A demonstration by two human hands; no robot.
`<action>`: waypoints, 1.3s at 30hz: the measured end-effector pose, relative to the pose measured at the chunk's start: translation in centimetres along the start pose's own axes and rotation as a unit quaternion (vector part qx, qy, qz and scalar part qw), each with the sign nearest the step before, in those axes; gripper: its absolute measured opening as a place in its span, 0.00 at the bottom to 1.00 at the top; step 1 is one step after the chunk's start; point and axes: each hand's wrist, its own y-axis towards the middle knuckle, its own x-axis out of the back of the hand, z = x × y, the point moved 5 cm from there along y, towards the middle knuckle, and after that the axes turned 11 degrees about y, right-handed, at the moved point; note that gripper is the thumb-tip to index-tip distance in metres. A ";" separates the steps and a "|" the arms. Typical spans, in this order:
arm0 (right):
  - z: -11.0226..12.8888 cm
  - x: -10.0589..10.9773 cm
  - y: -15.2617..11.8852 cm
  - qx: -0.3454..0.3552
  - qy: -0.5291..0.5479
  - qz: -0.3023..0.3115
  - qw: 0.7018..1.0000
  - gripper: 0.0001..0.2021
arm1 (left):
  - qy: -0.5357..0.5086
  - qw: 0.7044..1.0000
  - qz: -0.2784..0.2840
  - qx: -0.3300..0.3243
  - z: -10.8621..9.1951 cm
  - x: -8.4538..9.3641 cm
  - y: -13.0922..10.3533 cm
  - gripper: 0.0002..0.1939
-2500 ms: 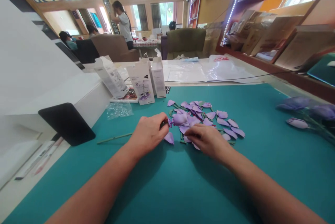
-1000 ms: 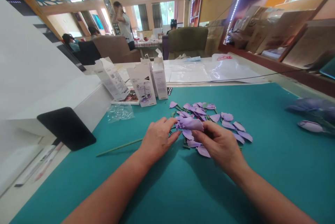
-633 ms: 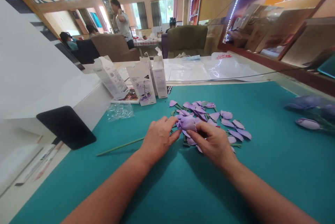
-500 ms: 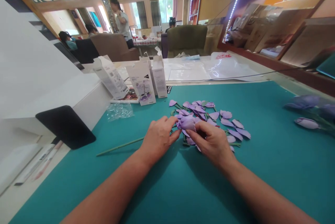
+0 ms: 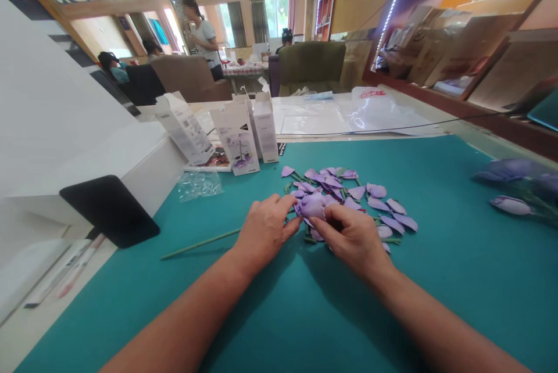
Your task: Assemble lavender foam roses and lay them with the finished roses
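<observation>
My left hand [image 5: 267,225] is closed on the base of a purple flower [image 5: 313,205], whose green stem [image 5: 200,244] sticks out to the left beneath the palm. My right hand [image 5: 355,235] pinches the petals on the flower's right side between thumb and fingers. The two hands are close together over the green mat [image 5: 279,315]. Behind and to the right of them lies a loose pile of purple petals [image 5: 331,180] with green stem pieces. Parts of the flower are hidden by my fingers.
Opened white boxes [image 5: 238,137] stand at the back left, with a clear plastic wrapper [image 5: 199,186] before them. A black panel [image 5: 110,211] leans at the left. More purple flowers [image 5: 511,205] lie at the right. A person [image 5: 204,39] stands in the background.
The purple flower has turned slightly between my hands, which have barely moved. In the background, the standing person has lowered an arm.
</observation>
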 end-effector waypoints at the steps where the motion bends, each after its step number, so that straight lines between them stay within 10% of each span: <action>1: 0.0 0.0 0.0 0.001 -0.002 0.000 1.000 0.14 | 0.002 1.000 -0.001 0.000 0.0 0.0 0.0 0.13; 21: -0.5 -0.7 -0.3 0.003 -0.013 0.033 0.999 0.16 | 0.004 1.000 0.010 -0.012 -0.1 -0.5 -0.1 0.13; 31: -1.8 2.3 1.2 -0.039 -0.016 0.000 0.999 0.12 | -0.109 0.992 -0.001 0.059 2.0 0.9 0.1 0.11; 39: -3.6 -2.4 0.2 0.046 -0.239 0.205 0.948 0.08 | -0.137 0.989 0.022 0.046 2.2 0.9 0.0 0.12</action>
